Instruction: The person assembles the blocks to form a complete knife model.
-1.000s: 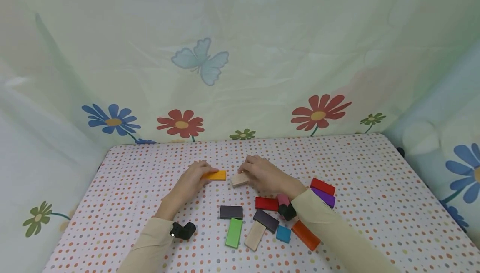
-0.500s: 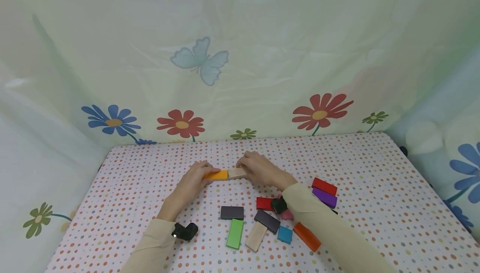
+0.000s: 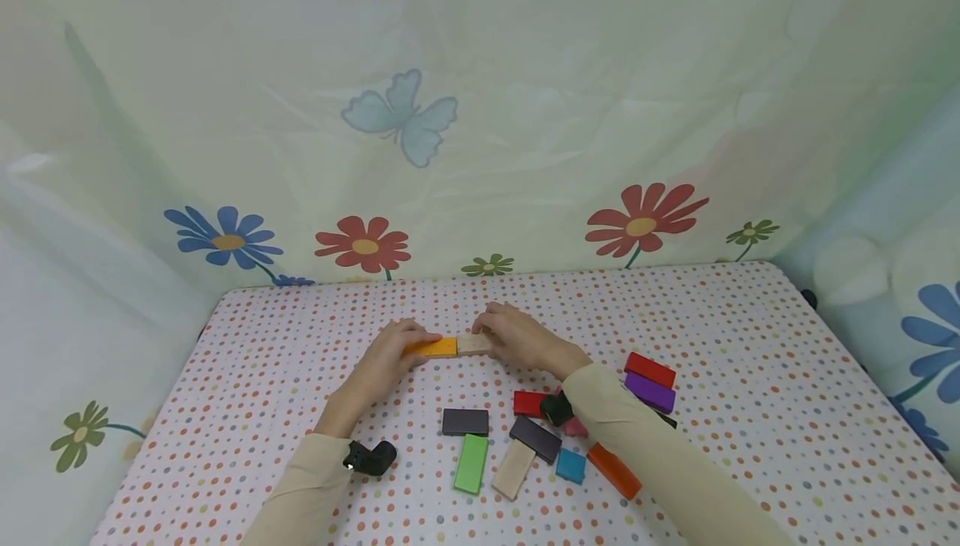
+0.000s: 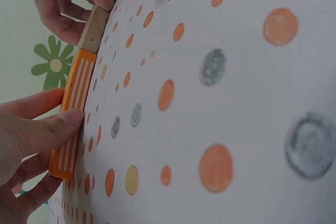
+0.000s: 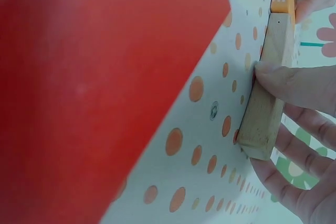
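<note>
My left hand [image 3: 386,363] grips an orange block [image 3: 442,348] on the dotted table, thumb on its near side and fingers behind. White stripes run along that orange block [image 4: 79,85] in the left wrist view. From the other side, my right hand [image 3: 522,339] holds a plain wooden block [image 3: 469,344] between thumb and fingers. The two blocks lie in one line, end against end. A small dark hole shows near the joined end of the wooden block [image 5: 261,114] in the right wrist view.
Nearer lie two dark blocks [image 3: 465,422], a green block [image 3: 471,463], another wooden block [image 3: 513,469], a blue block [image 3: 571,465] and an orange-red block [image 3: 614,470]. A red block [image 3: 529,403] and a pink block sit by the right sleeve; red and purple blocks [image 3: 650,393] lie right.
The wooden block in my right hand has moved left and straightened, closing the gap to the orange block. The left hand has stayed almost still. Little differs over the last half second.
</note>
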The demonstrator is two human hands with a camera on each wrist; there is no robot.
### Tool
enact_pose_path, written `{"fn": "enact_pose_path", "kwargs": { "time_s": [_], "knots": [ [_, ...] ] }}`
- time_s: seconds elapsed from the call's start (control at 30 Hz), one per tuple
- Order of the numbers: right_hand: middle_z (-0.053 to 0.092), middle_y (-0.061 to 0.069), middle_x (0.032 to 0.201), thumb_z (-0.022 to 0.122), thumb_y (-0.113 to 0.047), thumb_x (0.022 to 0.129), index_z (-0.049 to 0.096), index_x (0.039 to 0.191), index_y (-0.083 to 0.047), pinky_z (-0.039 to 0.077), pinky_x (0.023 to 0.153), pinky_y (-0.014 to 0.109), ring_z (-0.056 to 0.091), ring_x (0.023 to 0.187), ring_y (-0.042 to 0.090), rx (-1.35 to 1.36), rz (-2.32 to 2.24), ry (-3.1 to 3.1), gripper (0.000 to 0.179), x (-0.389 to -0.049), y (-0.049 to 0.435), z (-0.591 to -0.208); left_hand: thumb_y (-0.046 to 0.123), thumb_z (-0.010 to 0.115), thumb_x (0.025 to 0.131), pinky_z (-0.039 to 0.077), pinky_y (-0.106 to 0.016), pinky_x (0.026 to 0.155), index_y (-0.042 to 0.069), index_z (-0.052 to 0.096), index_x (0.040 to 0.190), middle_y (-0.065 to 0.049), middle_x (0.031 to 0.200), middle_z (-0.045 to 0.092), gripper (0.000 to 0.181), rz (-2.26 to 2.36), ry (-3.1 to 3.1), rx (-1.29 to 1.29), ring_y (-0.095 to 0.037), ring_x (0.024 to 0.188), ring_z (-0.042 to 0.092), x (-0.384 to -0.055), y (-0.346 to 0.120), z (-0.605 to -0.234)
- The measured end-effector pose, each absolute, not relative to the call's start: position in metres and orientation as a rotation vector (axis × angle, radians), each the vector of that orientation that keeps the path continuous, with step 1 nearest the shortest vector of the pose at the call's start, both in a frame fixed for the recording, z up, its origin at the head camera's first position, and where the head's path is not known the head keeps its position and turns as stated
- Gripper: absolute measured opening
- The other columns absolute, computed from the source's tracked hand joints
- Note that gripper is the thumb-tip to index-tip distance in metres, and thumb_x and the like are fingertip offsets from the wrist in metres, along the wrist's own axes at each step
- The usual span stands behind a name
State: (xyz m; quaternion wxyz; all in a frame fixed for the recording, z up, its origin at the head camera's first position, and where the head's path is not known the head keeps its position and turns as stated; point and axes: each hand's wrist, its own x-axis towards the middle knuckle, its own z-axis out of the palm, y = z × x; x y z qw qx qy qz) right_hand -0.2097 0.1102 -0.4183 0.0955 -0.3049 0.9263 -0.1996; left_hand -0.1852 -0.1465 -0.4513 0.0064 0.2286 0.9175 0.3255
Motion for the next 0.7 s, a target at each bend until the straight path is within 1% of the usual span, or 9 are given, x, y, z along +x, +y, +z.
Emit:
{"fn": "enact_pose_path", "kwargs": {
  "time_s": [0.1, 0.17, 0.27, 0.3, 0.4, 0.43, 0.5, 0.63, 0.7],
  "knots": [
    [0.064, 0.009, 0.114, 0.080, -0.003, 0.092, 0.071, 0.123, -0.004, 0.052, 0.096, 0.044, 0.060, 0.104, 0.025, -0.899, -0.584, 2.749, 0.032, -0.209, 0.109, -0.418, 0.002, 0.076, 0.094, 0.040, -0.052, 0.115, 0.010, 0.076, 0.127, -0.006, 0.118, 0.067, 0.034, 1.027, 2.869, 0.722, -0.028, 0.114, 0.059, -0.186, -0.147, -0.452],
    [0.064, 0.010, 0.115, 0.082, -0.007, 0.091, 0.071, 0.125, -0.005, 0.052, 0.096, 0.045, 0.059, 0.105, 0.026, -0.884, -0.573, 2.747, 0.035, -0.209, 0.108, -0.419, 0.002, 0.076, 0.094, 0.032, -0.055, 0.121, 0.010, 0.075, 0.128, -0.007, 0.119, 0.067, 0.035, 1.032, 2.862, 0.726, -0.029, 0.117, 0.059, -0.186, -0.147, -0.452],
    [0.063, 0.011, 0.122, 0.082, -0.014, 0.092, 0.068, 0.131, -0.008, 0.049, 0.102, 0.057, 0.059, 0.113, 0.030, -0.835, -0.563, 2.747, 0.042, -0.207, 0.107, -0.417, 0.003, 0.076, 0.094, 0.037, -0.053, 0.118, 0.010, 0.075, 0.129, -0.007, 0.120, 0.067, 0.035, 1.018, 2.854, 0.715, -0.029, 0.117, 0.060, -0.185, -0.147, -0.451],
    [0.062, 0.011, 0.124, 0.082, -0.016, 0.093, 0.067, 0.134, -0.009, 0.047, 0.104, 0.060, 0.058, 0.115, 0.032, -0.826, -0.562, 2.747, 0.044, -0.205, 0.107, -0.415, 0.003, 0.076, 0.094, 0.036, -0.053, 0.119, 0.011, 0.075, 0.129, -0.007, 0.121, 0.067, 0.035, 1.014, 2.851, 0.712, -0.029, 0.117, 0.060, -0.186, -0.147, -0.452],
    [0.060, 0.013, 0.129, 0.081, -0.017, 0.094, 0.064, 0.137, -0.010, 0.044, 0.105, 0.065, 0.056, 0.120, 0.035, -0.866, -0.589, 2.743, 0.047, -0.199, 0.106, -0.405, 0.003, 0.076, 0.095, 0.038, -0.052, 0.117, 0.010, 0.074, 0.130, -0.007, 0.122, 0.067, 0.036, 1.007, 2.847, 0.711, -0.029, 0.117, 0.060, -0.186, -0.147, -0.450],
    [0.059, 0.013, 0.129, 0.080, -0.017, 0.094, 0.063, 0.138, -0.009, 0.045, 0.104, 0.062, 0.056, 0.118, 0.034, -0.901, -0.603, 2.737, 0.047, -0.196, 0.106, -0.401, 0.003, 0.076, 0.094, 0.035, -0.054, 0.119, 0.009, 0.074, 0.130, -0.008, 0.121, 0.067, 0.036, 1.010, 2.847, 0.721, -0.030, 0.118, 0.060, -0.186, -0.147, -0.451],
    [0.060, 0.014, 0.127, 0.080, -0.015, 0.095, 0.064, 0.138, -0.007, 0.048, 0.101, 0.055, 0.057, 0.115, 0.032, -0.974, -0.640, 2.713, 0.047, -0.190, 0.104, -0.393, 0.002, 0.075, 0.094, 0.036, -0.055, 0.119, 0.008, 0.074, 0.130, -0.008, 0.121, 0.068, 0.036, 1.019, 2.846, 0.733, -0.031, 0.118, 0.060, -0.187, -0.148, -0.451],
    [0.061, 0.013, 0.128, 0.079, -0.012, 0.095, 0.065, 0.135, -0.005, 0.052, 0.100, 0.045, 0.059, 0.114, 0.028, -1.061, -0.710, 2.633, 0.043, -0.175, 0.100, -0.382, 0.001, 0.075, 0.094, 0.045, -0.053, 0.109, 0.008, 0.074, 0.130, -0.008, 0.120, 0.068, 0.036, 1.021, 2.849, 0.752, -0.030, 0.115, 0.060, -0.186, -0.150, -0.452],
    [0.061, 0.012, 0.128, 0.079, -0.012, 0.095, 0.067, 0.133, -0.006, 0.054, 0.100, 0.042, 0.060, 0.115, 0.027, -1.081, -0.714, 2.595, 0.040, -0.167, 0.098, -0.380, 0.003, 0.074, 0.095, 0.047, -0.052, 0.106, 0.008, 0.074, 0.130, -0.007, 0.122, 0.067, 0.035, 1.025, 2.839, 0.745, -0.029, 0.115, 0.059, -0.186, -0.149, -0.452]
  ]
}}
